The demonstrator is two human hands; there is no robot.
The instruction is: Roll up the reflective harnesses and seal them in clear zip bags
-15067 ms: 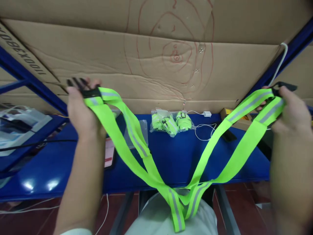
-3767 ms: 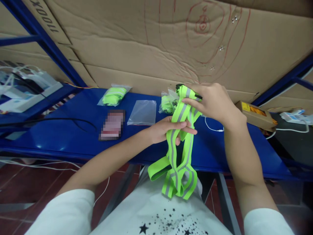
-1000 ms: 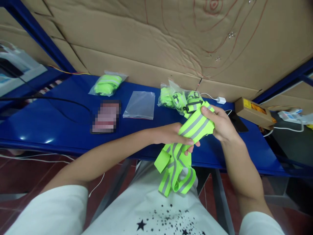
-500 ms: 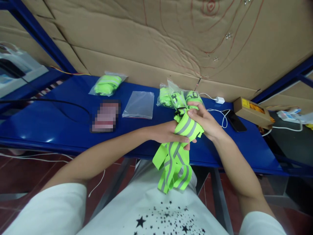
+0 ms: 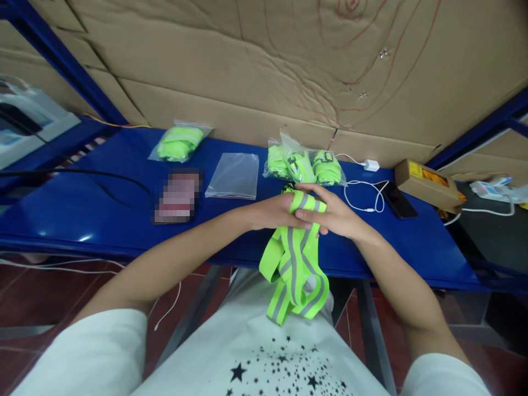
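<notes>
A neon-green reflective strap (image 5: pixel 295 264) with grey stripes is bunched in both hands, above the front edge of the table. My left hand (image 5: pixel 274 213) is closed on its upper part. My right hand (image 5: pixel 332 213) wraps across the same part from the right, with fingers over and behind the green band. Loose loops of the strap hang down in front of my shirt. A small black piece, perhaps a buckle, shows at the top by my left fingers. Just beyond the hands lie several clear bags (image 5: pixel 301 165) packed with similar green straps.
On the blue table (image 5: pixel 103 209) lie a stack of flat clear bags (image 5: pixel 233 176), another filled bag (image 5: pixel 181 143) and a blurred-out rectangular object (image 5: pixel 177 197). A phone (image 5: pixel 398 199), white cable (image 5: pixel 363 210), charger (image 5: pixel 371 165) and cardboard box (image 5: pixel 429 184) are at right. A cardboard wall (image 5: pixel 206 71) stands behind.
My right hand has moved down and left, from the strap's upper end to across its front, closer to my left hand. The raised green band now lies folded between the hands.
</notes>
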